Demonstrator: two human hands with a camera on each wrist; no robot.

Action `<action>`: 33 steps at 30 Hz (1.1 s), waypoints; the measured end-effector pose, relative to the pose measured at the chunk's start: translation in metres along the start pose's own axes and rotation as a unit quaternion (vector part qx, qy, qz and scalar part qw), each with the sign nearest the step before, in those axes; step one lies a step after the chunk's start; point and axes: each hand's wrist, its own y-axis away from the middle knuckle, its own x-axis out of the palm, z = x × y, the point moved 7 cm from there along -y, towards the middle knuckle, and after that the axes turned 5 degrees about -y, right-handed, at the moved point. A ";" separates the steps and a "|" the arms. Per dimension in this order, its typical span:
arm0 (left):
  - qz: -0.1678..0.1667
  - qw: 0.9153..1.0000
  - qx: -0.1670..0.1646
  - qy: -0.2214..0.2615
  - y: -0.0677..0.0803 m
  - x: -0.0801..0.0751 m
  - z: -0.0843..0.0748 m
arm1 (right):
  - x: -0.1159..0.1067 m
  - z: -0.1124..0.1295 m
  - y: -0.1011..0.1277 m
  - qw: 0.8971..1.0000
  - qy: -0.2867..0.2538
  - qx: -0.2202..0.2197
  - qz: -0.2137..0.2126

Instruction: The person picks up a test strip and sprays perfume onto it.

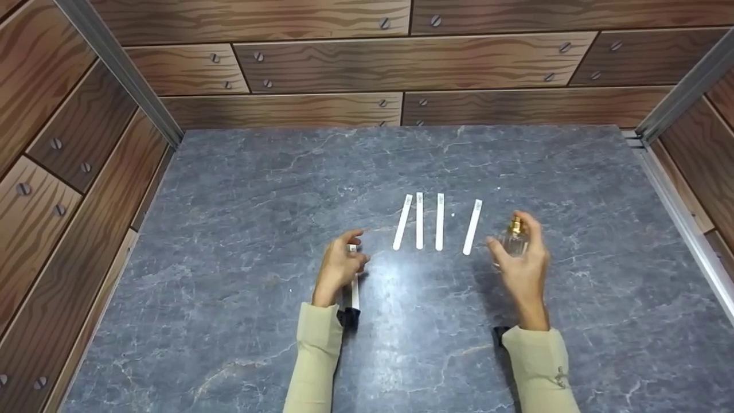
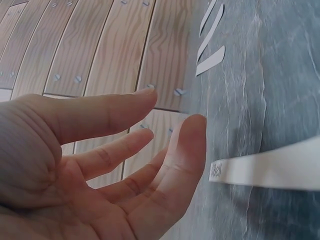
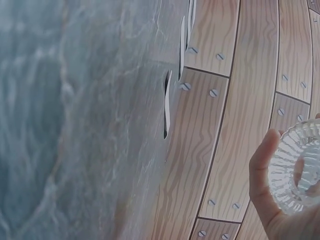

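Observation:
My left hand (image 1: 348,255) hovers low over the grey stone table (image 1: 241,241), fingers loosely spread and holding nothing. A white paper strip (image 1: 355,287) lies on the table under it. In the left wrist view the strip's printed end (image 2: 260,170) sits right at a fingertip (image 2: 192,135); whether they touch is unclear. My right hand (image 1: 519,258) grips a small clear glass bottle (image 1: 514,240) with a gold cap, held above the table. The right wrist view shows the bottle's ribbed base (image 3: 296,167) beside my thumb (image 3: 262,170).
Three more white strips (image 1: 420,222) lie side by side at mid-table, and a fourth strip (image 1: 472,227) lies just right of them, close to the bottle. Wood-grain panel walls (image 1: 321,63) with metal corner rails enclose the table on the left, back and right.

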 end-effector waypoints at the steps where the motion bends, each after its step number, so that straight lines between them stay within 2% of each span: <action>1: -0.004 1.000 0.002 -0.004 0.001 -0.002 0.000 | 0.000 0.000 0.000 1.000 -0.001 0.000 0.000; 15: -0.028 0.999 0.001 -0.020 0.013 -0.015 0.008 | 0.001 0.001 0.000 1.000 -0.003 0.001 0.007; 27: -0.032 0.999 -0.001 0.001 0.024 -0.010 0.022 | 0.001 0.001 0.001 1.000 0.006 0.003 0.001; 33: -0.050 0.998 0.001 -0.025 0.028 -0.011 0.025 | -0.001 0.000 0.001 1.000 0.012 0.008 0.001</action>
